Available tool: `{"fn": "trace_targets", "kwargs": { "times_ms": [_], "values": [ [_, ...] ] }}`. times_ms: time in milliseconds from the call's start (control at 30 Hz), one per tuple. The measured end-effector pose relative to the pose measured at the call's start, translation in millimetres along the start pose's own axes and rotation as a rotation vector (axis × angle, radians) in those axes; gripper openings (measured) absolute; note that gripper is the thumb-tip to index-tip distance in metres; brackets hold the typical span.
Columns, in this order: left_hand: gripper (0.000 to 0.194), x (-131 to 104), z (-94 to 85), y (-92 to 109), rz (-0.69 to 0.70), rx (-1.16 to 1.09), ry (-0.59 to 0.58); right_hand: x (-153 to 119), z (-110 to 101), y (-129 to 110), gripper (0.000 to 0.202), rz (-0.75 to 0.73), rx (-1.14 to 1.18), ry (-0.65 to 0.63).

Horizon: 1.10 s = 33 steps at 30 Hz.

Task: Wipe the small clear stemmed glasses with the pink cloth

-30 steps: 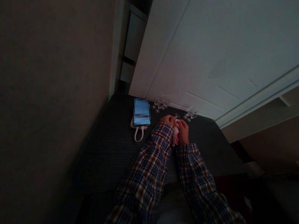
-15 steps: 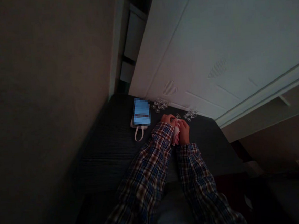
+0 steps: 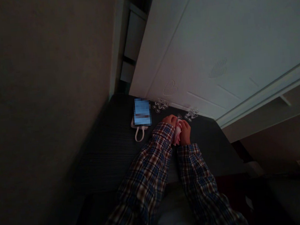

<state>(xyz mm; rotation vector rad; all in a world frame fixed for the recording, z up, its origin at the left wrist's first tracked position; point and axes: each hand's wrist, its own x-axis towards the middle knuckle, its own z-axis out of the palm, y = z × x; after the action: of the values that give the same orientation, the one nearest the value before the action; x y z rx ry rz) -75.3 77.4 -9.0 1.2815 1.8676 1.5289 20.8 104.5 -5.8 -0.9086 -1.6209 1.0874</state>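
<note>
Between my two hands is a crumpled pink cloth (image 3: 177, 136) that hangs down toward my wrists. My left hand (image 3: 169, 120) is closed at its upper left side, with the fingertips partly hidden. Closed on the same cloth from the right is my right hand (image 3: 185, 132). A small clear piece with a round, disc-like end (image 3: 179, 116) pokes out above the cloth between my fingers; which hand grips it I cannot tell. Similar clear pieces lie in two groups nearby, a left cluster (image 3: 161, 105) and a right cluster (image 3: 191, 114).
The dark wood-grain tabletop (image 3: 104, 161) carries a phone with a blurred bright screen (image 3: 142, 112) and a pale loop strap (image 3: 139, 134). Behind stands a white panel with embossed hearts (image 3: 192, 53). A wall (image 3: 46, 82) rises at the left. The light is dim.
My fingers have shifted slightly around the pink cloth, and the clear piece's round end is turned a little differently. The phone and both clusters stay put.
</note>
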Motion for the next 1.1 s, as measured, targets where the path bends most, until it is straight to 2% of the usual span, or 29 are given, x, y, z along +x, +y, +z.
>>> {"fn": "trace_targets", "kwargs": {
  "times_ms": [333, 500, 767, 900, 1100],
  "values": [
    [0.022, -3, -0.7, 5, -0.050, 0.074, 0.009, 0, 2, 2, 0.024, 0.009, -0.002, 0.003],
    [0.027, -3, -4.7, 9, -0.089, 0.072, -0.048, 0, 2, 2, 0.024, -0.001, -0.004, 0.012],
    [0.024, -8, -2.6, 10, -0.088, 0.081, -0.058, 1, -1, 2, 0.021, -0.008, 0.018, 0.157],
    [0.026, -10, -4.6, 12, -0.059, 0.101, -0.103, 0, 0, 1, 0.021, -0.006, 0.018, 0.166],
    [0.026, -11, -4.9, 11, -0.018, 0.163, -0.004, -1, 1, 0, 0.024, -0.013, -0.006, 0.099]
  ]
}}
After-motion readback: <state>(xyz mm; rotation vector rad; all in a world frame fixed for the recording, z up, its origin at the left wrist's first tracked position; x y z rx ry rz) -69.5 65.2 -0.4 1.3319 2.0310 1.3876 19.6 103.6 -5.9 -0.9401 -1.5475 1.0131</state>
